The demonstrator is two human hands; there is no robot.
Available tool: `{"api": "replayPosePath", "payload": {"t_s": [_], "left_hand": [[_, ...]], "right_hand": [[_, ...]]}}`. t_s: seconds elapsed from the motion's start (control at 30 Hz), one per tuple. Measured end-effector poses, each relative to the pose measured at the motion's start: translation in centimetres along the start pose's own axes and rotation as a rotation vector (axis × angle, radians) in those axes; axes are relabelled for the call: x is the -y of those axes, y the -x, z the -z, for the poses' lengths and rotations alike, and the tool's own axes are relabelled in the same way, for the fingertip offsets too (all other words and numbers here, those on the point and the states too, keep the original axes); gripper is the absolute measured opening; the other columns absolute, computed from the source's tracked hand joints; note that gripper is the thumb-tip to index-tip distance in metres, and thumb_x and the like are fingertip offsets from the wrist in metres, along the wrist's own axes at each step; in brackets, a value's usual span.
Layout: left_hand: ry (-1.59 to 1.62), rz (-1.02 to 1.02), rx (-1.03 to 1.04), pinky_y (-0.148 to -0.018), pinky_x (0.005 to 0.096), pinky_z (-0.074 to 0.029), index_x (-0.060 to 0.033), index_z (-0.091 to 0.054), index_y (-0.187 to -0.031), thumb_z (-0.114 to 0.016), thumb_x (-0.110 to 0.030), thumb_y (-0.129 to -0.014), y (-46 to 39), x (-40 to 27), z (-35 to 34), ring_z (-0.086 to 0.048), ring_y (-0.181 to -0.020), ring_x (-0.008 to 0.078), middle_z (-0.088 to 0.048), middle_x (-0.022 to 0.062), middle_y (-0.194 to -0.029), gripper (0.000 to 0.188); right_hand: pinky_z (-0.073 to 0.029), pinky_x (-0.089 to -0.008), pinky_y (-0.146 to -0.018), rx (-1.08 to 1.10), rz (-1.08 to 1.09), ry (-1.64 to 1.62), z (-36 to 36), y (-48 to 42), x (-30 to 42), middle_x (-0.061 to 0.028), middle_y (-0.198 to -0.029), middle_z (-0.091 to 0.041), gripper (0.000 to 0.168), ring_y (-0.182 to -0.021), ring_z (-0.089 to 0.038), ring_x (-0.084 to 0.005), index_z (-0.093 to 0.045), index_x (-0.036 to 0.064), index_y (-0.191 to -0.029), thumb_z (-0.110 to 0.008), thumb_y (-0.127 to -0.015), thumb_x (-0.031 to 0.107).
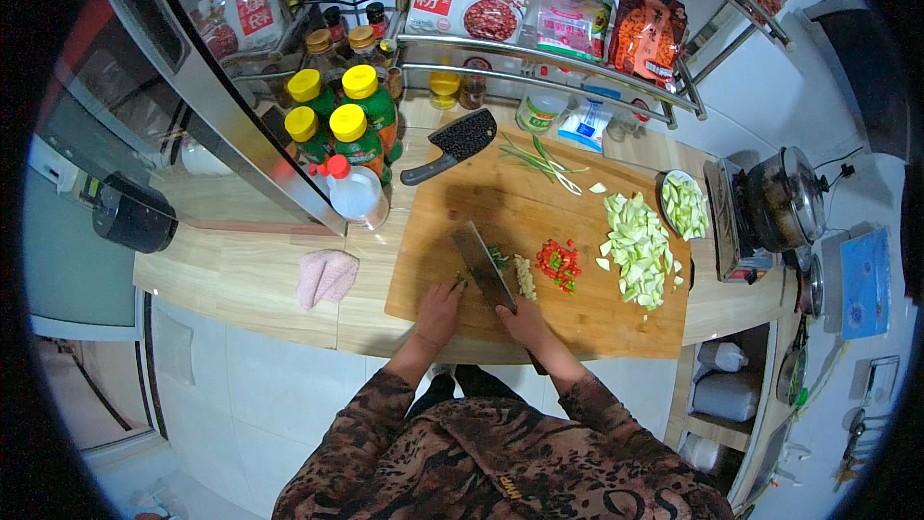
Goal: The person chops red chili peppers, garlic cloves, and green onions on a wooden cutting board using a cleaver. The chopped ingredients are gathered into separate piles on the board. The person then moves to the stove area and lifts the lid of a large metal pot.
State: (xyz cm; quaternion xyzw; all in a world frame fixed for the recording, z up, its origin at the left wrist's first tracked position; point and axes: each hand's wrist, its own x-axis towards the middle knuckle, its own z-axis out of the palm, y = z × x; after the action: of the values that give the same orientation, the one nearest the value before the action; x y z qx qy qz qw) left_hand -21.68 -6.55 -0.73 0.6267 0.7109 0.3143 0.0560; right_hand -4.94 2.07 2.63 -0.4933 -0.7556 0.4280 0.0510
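My right hand (522,321) grips the dark handle of a kitchen cleaver (485,265), its blade angled up and left over a bamboo cutting board (447,213). My left hand (439,309) is left of the blade, its bunched fingertips on a small bit of green herb (462,277). Chopped greens (497,256) lie just right of the blade, partly hidden by it. Beside them is a strip of minced garlic (525,277), then a heap of chopped red and green chili (559,266). A large pile of sliced pale-green vegetable (637,249) covers the board's right side.
A black-bladed cleaver (462,137) and scallions (546,162) lie at the back of the board. Yellow-capped bottles (359,131) stand left, above a pink cloth (327,279). A bowl of slices (683,205) and a pot on a stove (785,198) are right. A metal rack (538,48) overhangs the back.
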Motion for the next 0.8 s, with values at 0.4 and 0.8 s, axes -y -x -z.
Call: {"api": "replayPosePath", "payload": {"t_s": [0.4,0.8], "left_hand": [[0.086,-0.055,-0.101,-0.072,0.0362,-0.044,-0.0020,-0.056,-0.095,-0.050,-0.004,-0.069,-0.3,0.7,-0.5,-0.051,-0.084,0.0296,-0.052,0.0138,-0.091,0.027],[0.012,-0.065,-0.099,-0.069,0.0381,-0.041,-0.0023,-0.058,-0.087,-0.053,-0.007,-0.070,-0.4,0.2,-0.3,-0.050,-0.082,0.0296,-0.052,0.0134,-0.091,0.018]], "right_hand": [[-0.043,-0.0457,-0.067,0.123,-0.046,0.240,1.5,0.3,1.2,-0.0269,-0.078,-0.057,0.033,-0.080,-0.054,-0.0422,-0.056,-0.003,-0.084,-0.057,-0.077,0.029],[-0.045,-0.0444,-0.064,0.101,-0.105,0.176,-0.8,-0.6,0.6,-0.0283,-0.074,-0.057,0.029,-0.078,-0.056,-0.0404,-0.058,-0.002,-0.083,-0.057,-0.077,0.027]]}}
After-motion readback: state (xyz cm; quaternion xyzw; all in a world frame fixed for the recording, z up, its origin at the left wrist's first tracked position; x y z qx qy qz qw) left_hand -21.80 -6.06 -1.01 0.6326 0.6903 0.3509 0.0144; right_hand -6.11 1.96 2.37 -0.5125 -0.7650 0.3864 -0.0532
